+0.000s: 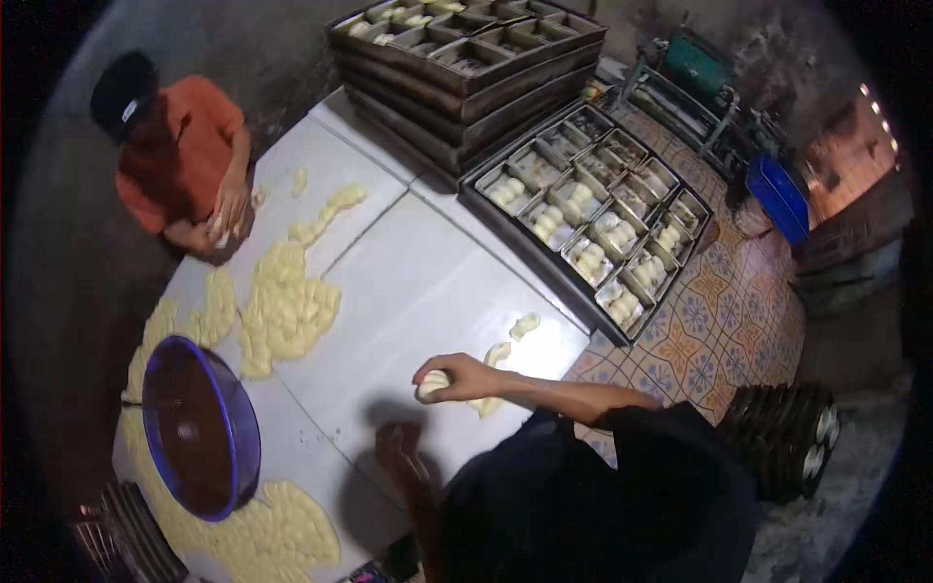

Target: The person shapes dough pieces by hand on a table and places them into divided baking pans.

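The fingers of the right hand (459, 377) are closed around a small dough piece (432, 386), over the white table (428, 282). The left hand (400, 453) is in shadow; from where I stand, I cannot tell whether its fingers are open. Dough strips (498, 353) lie near the right hand. Farther away are a purple basin (251, 442), more dough (289, 311), tins (632, 198) with rolls (620, 305), and a co-worker (194, 141) in orange.

Dough pieces (287, 311) lie around the basin (247, 437) at left on the table (447, 282) — tray (541, 267) at right.
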`<action>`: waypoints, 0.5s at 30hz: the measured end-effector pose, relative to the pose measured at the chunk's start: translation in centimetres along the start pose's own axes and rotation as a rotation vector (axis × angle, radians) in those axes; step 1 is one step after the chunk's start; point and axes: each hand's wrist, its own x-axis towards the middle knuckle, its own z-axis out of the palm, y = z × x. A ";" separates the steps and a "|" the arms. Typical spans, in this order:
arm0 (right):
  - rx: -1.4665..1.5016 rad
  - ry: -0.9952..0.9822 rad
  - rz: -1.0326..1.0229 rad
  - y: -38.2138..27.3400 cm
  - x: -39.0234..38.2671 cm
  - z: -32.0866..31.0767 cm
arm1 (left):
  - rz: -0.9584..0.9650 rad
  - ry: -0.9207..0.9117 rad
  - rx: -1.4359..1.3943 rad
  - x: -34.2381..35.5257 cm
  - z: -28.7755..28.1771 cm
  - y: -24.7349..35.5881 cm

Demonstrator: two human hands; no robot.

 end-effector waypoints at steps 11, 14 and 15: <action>-0.789 1.337 -0.077 -2.3 0.5 -34.3 | -0.487 -0.073 -0.234 2.6 0.7 -2.1; -0.964 1.032 0.407 0.9 1.9 -36.5 | -0.238 -0.158 0.048 3.5 1.6 -1.4; -1.014 1.053 0.410 1.7 1.6 -36.2 | -0.353 -0.059 -0.039 4.0 2.4 -0.1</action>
